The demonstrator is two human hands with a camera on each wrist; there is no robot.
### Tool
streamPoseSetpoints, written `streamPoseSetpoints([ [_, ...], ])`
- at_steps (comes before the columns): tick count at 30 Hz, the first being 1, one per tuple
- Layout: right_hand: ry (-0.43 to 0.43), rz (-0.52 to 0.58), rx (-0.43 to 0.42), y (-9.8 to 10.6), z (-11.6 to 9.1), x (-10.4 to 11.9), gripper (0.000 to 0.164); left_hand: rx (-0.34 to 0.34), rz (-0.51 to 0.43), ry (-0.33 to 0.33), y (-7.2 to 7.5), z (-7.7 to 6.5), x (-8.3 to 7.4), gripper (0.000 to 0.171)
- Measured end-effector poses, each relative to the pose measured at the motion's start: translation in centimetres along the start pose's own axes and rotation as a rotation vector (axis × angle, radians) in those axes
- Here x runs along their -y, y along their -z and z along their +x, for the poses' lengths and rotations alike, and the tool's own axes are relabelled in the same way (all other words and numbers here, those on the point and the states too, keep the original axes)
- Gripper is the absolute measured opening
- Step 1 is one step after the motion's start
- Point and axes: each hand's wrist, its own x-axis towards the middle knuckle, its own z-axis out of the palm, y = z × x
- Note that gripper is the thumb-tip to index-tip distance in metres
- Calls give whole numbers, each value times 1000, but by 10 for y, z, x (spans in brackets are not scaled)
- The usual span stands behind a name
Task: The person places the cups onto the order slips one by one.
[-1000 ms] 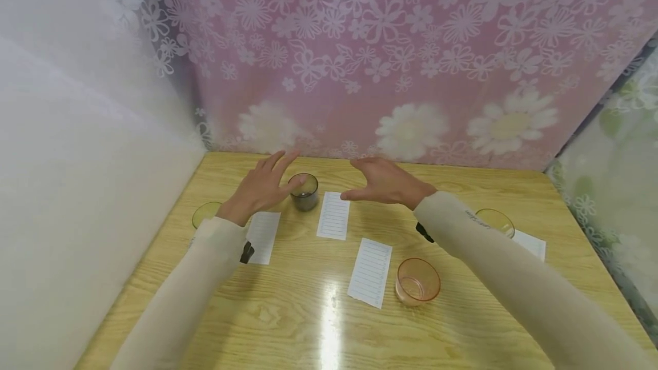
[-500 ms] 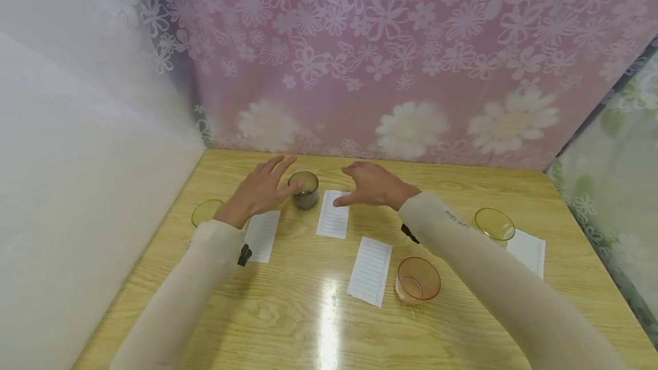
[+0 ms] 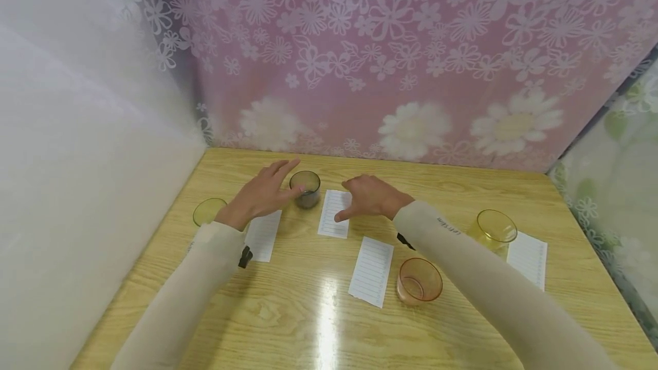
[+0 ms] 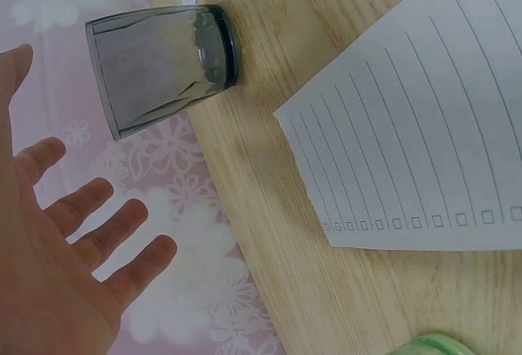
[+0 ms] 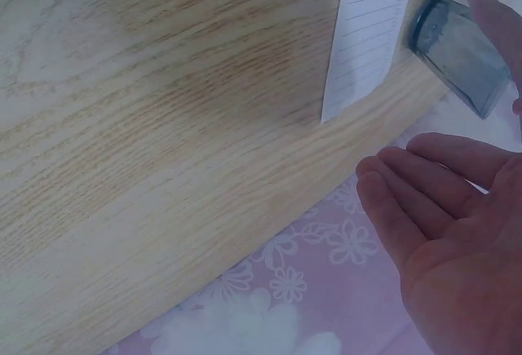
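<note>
A smoky grey glass [image 3: 307, 192] stands upright near the back of the wooden table. My left hand [image 3: 263, 193] hovers just left of it, fingers spread, the thumb overlapping its rim in the head view. The left wrist view shows a gap between the fingers and the grey glass [image 4: 159, 69]. Right of the glass, my right hand [image 3: 374, 196] hangs over the far lined paper slip [image 3: 333, 216], thumb and fingers apart with nothing between them. In the right wrist view its palm [image 5: 465, 241] faces the glass [image 5: 461, 49].
A pink glass [image 3: 418, 283] stands beside a lined slip [image 3: 371, 272] at the front middle. To the right are a yellow glass [image 3: 496, 226] and another slip [image 3: 529, 258]. A green-rimmed glass [image 3: 208, 210] and a slip [image 3: 264, 236] lie partly behind my left arm. Patterned walls border the table.
My right hand has moved left and a little down toward the grey glass, and now overlaps the far slip. My left hand has barely moved. The glasses have stayed in place.
</note>
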Motion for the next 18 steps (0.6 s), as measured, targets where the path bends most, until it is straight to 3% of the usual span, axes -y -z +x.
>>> streamPoseSetpoints([
  [9, -36, -22, 35, -10, 2, -1, 101, 23, -42, -35, -5, 3, 0, 79],
  [18, -59, -58, 70, -17, 0, 0, 102, 44, -49, -23, -10, 5, -2, 82],
])
